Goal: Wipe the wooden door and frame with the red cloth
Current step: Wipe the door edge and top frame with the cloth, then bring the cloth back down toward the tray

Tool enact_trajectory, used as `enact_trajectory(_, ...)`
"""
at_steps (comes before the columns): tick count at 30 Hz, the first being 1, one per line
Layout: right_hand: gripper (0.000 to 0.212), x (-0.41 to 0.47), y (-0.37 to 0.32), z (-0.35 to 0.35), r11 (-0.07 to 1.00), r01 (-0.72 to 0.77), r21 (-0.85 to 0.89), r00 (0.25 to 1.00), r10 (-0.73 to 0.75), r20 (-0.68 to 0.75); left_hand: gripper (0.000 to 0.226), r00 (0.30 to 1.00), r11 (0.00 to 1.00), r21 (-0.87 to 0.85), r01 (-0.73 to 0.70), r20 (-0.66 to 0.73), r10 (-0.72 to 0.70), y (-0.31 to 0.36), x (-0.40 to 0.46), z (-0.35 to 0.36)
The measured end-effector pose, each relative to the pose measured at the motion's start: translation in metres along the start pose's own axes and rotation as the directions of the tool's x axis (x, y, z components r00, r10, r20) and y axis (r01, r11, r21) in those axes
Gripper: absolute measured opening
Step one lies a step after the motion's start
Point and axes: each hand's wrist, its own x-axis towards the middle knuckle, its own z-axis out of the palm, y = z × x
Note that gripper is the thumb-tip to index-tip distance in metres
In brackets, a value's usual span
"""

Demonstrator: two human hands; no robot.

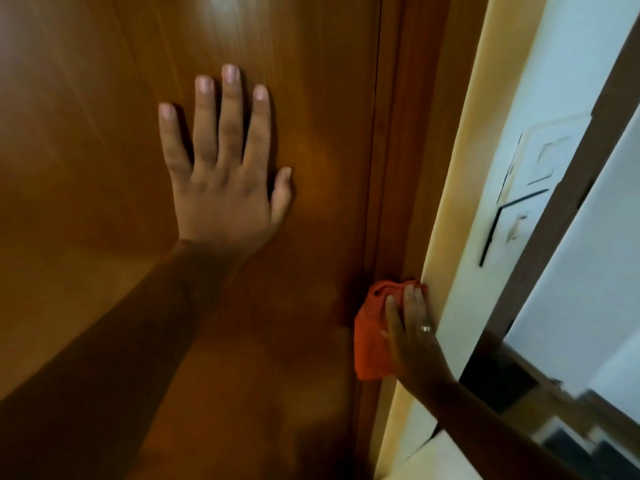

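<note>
The brown wooden door [104,168] fills the left and middle of the head view. My left hand [221,174] lies flat on it with fingers spread, holding nothing. To its right runs the wooden frame [412,133], a vertical strip beside the door's edge. My right hand [412,334] presses the red cloth [370,341] against the lower part of that frame, fingers pointing up over the cloth. A ring shows on one finger. Part of the cloth is hidden under the hand.
A cream wall edge [460,188] borders the frame on the right. Beyond it a white wall carries switch plates [540,161]. A dark-framed panel [571,209] slants across the right side, with dark blurred objects [498,382] low at the right.
</note>
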Motion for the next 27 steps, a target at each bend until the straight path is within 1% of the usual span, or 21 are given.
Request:
enact_trajectory(1, 0.123, -0.003, 0.000, -0.002, 1.000, 0.023, 0.005, 0.999, -0.023, -0.040, 0.076, 1.000, 0.996, -0.091, -0.021, 0.004, 0.022, 0.006, -0.014, 0.004)
enact_trajectory(2, 0.113, -0.005, -0.001, -0.004, 0.998, 0.055, 0.012, 0.993, -0.053, -0.101, 0.074, 0.994, 0.971, -0.216, -0.102, 0.022, 0.109, 0.016, -0.036, 0.008)
enact_trajectory(3, 0.103, -0.006, -0.004, -0.006, 0.998, 0.059, 0.033, 0.987, -0.053, -0.149, 0.073, 0.966, 0.907, -0.360, -0.217, 0.054, 0.252, 0.029, -0.064, 0.012)
enact_trajectory(4, 0.096, -0.005, -0.006, -0.009, 0.998, 0.043, 0.054, 0.983, -0.032, -0.183, 0.071, 0.915, 0.817, -0.492, -0.301, 0.093, 0.393, 0.043, -0.097, 0.017)
enact_trajectory(5, 0.095, -0.003, -0.009, -0.014, 0.998, 0.009, 0.062, 0.979, 0.004, -0.202, 0.068, 0.862, 0.733, -0.609, -0.304, 0.152, 0.484, 0.057, -0.131, 0.023)
enact_trajectory(6, 0.097, -0.001, -0.012, -0.018, 0.998, -0.029, 0.060, 0.979, 0.041, -0.202, 0.066, 0.823, 0.674, -0.709, -0.208, 0.245, 0.512, 0.070, -0.162, 0.029)
enact_trajectory(7, 0.100, 0.002, -0.015, -0.024, 0.997, -0.055, 0.046, 0.979, 0.063, -0.192, 0.067, 0.791, 0.626, -0.778, -0.051, 0.351, 0.501, 0.083, -0.188, 0.036)
enact_trajectory(8, 0.097, 0.003, -0.017, -0.028, 0.997, -0.077, 0.022, 0.980, 0.080, -0.181, 0.069, 0.755, 0.569, -0.813, 0.125, 0.450, 0.477, 0.096, -0.209, 0.044)
enact_trajectory(10, 0.080, 0.007, -0.020, -0.035, 0.993, -0.114, -0.002, 0.979, 0.112, -0.170, 0.081, 0.652, 0.442, -0.788, 0.429, 0.609, 0.452, 0.122, -0.238, 0.055)
enact_trajectory(11, 0.074, 0.008, -0.022, -0.038, 0.991, -0.136, -0.005, 0.977, 0.133, -0.165, 0.086, 0.617, 0.383, -0.746, 0.545, 0.666, 0.419, 0.135, -0.249, 0.059)
enact_trajectory(13, 0.067, 0.006, -0.026, -0.042, 0.981, -0.191, -0.019, 0.974, 0.187, -0.132, 0.086, 0.554, 0.321, -0.637, 0.701, 0.769, 0.317, 0.153, -0.261, 0.066)
enact_trajectory(14, 0.062, 0.004, -0.028, -0.042, 0.974, -0.222, -0.047, 0.970, 0.215, -0.110, 0.081, 0.527, 0.311, -0.600, 0.737, 0.798, 0.291, 0.159, -0.265, 0.068)
enact_trajectory(16, 0.047, -0.010, -0.029, -0.039, 0.960, -0.267, -0.079, 0.962, 0.261, -0.076, 0.062, 0.490, 0.262, -0.569, 0.779, 0.814, 0.310, 0.165, -0.279, 0.075)
enact_trajectory(18, 0.032, -0.035, -0.022, -0.032, 0.947, -0.314, -0.062, 0.949, 0.313, -0.020, 0.047, 0.413, 0.199, -0.508, 0.838, 0.829, 0.377, 0.164, -0.292, 0.081)
enact_trajectory(20, 0.021, -0.075, -0.008, -0.021, 0.901, -0.435, -0.006, 0.897, 0.433, 0.091, 0.040, 0.330, 0.140, -0.439, 0.887, 0.818, 0.471, 0.160, -0.306, 0.084)
enact_trajectory(22, 0.022, -0.125, 0.008, -0.009, 0.794, -0.602, 0.086, 0.781, 0.564, 0.268, 0.034, 0.218, 0.094, -0.327, 0.940, 0.791, 0.572, 0.158, -0.319, 0.081)
enact_trajectory(23, 0.025, -0.152, 0.014, -0.002, 0.703, -0.693, 0.156, 0.699, 0.604, 0.382, 0.027, 0.152, 0.092, -0.258, 0.962, 0.781, 0.606, 0.160, -0.326, 0.078)
enact_trajectory(24, 0.028, -0.179, 0.020, 0.004, 0.576, -0.779, 0.247, 0.613, 0.618, 0.492, 0.021, 0.085, 0.094, -0.182, 0.979, 0.779, 0.622, 0.165, -0.334, 0.076)
enact_trajectory(25, 0.030, -0.206, 0.024, 0.010, 0.407, -0.846, 0.345, 0.533, 0.615, 0.582, 0.019, 0.013, 0.095, -0.092, 0.991, 0.782, 0.624, 0.172, -0.344, 0.073)
enact_trajectory(26, 0.032, -0.233, 0.026, 0.015, 0.212, -0.878, 0.428, 0.461, 0.611, 0.643, 0.019, -0.059, 0.095, -0.001, 0.995, 0.777, 0.626, 0.182, -0.355, 0.069)
enact_trajectory(27, 0.035, -0.261, 0.030, 0.023, 0.020, -0.887, 0.460, 0.373, 0.617, 0.693, 0.022, -0.124, 0.100, 0.078, 0.992, 0.763, 0.634, 0.196, -0.367, 0.064)
